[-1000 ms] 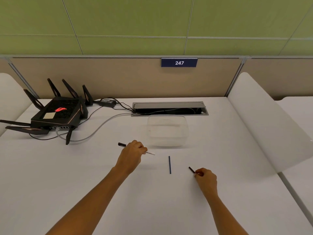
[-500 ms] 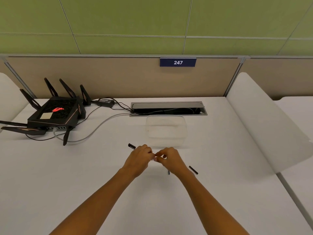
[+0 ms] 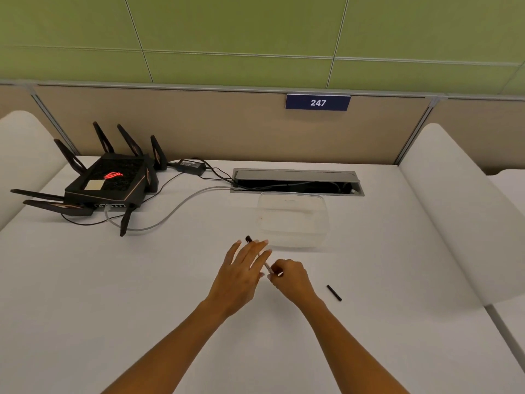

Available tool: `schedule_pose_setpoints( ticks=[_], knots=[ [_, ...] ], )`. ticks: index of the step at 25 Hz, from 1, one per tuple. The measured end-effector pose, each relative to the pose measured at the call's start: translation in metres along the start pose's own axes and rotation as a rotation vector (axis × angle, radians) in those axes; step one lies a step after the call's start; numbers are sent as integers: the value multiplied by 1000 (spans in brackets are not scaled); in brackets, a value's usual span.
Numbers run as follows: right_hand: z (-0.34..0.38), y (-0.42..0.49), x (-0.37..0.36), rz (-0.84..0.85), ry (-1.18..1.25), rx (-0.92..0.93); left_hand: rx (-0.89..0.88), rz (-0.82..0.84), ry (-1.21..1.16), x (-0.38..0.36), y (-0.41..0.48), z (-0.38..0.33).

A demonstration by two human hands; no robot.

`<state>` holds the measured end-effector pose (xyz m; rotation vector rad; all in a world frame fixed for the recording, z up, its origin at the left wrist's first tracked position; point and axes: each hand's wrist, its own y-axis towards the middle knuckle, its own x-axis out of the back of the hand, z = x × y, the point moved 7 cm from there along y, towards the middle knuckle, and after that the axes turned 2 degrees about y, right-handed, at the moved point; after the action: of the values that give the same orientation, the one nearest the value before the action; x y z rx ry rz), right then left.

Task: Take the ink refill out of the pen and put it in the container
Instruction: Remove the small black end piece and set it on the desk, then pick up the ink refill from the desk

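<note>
My left hand [image 3: 241, 275] hovers over the table with its fingers spread apart. The pen [image 3: 249, 239] runs beneath those fingers, and only its black rear end and a short pale stretch near the tip show. My right hand [image 3: 289, 280] is pinched on the pen's tip end, close against the left hand. The clear plastic container [image 3: 292, 237] stands just beyond both hands, and I see nothing in it. A small black pen part [image 3: 333, 292] lies on the table to the right of my right hand. The thin blue refill seen earlier is hidden, probably under my right hand.
A black router [image 3: 105, 183] with antennas, its power adapter [image 3: 190, 164] and cables occupy the back left. An open cable slot [image 3: 297, 182] sits behind the container. White curved dividers [image 3: 466, 211] flank the desk on both sides.
My right hand left the small black part on the table and came left to the pen's tip. My left hand's fingers have spread open from their grip on the pen.
</note>
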<state>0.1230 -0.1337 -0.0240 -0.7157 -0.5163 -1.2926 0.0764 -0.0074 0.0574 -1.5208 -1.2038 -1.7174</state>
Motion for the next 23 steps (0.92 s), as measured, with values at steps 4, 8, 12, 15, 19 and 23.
schedule_pose_setpoints(
  ticks=[4,8,12,15,19,23],
  knots=[
    [-10,-1,-14,31,7,-20,101,60,-43,-22,-33,0],
    [-13,-6,-15,-34,64,-21,161,156,-60,-43,-49,3],
    [-7,-15,-11,-130,133,10,328,295,-69,-74,-69,25],
    [-10,-20,-20,-76,75,4,356,358,-67,-88,-74,29],
    [-12,-25,-25,-72,25,13,364,368,-88,-96,-77,31],
    [-11,-24,-28,-69,-8,17,369,399,-119,-95,-78,30]
  ],
)
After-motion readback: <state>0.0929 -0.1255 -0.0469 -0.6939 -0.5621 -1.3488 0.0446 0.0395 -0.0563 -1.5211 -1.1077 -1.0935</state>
